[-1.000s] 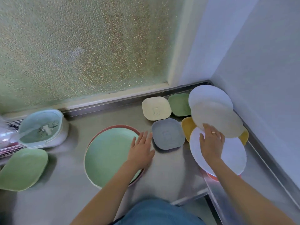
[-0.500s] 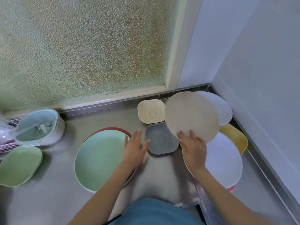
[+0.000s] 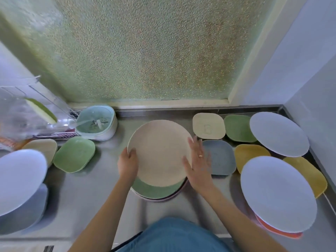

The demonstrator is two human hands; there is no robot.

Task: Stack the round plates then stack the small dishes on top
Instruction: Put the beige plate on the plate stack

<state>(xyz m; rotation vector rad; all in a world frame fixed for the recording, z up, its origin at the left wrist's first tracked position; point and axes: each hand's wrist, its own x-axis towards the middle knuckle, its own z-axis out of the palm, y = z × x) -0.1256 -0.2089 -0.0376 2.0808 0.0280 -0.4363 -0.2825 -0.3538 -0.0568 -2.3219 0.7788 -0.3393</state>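
A: What changed?
B: The left hand (image 3: 127,163) now grips the round beige plate (image 3: 160,151) alongside the right hand (image 3: 197,166), fingers spread on its rim, above the round green plate (image 3: 154,190).
A: Hidden?
B: The green plate's mostly covered; right hand blurred.

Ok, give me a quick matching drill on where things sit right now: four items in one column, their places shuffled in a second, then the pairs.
Items:
1. beige round plate
2. grey square dish
3. strainer basket
4. cream square dish

Places:
A. by the back ledge, left of the green square dish
B. left side, beside the wire rack
C. held between the left hand and right hand, over the green round plate
D. on the counter, just right of the right hand

Pairs: 1-C, 2-D, 3-B, 4-A
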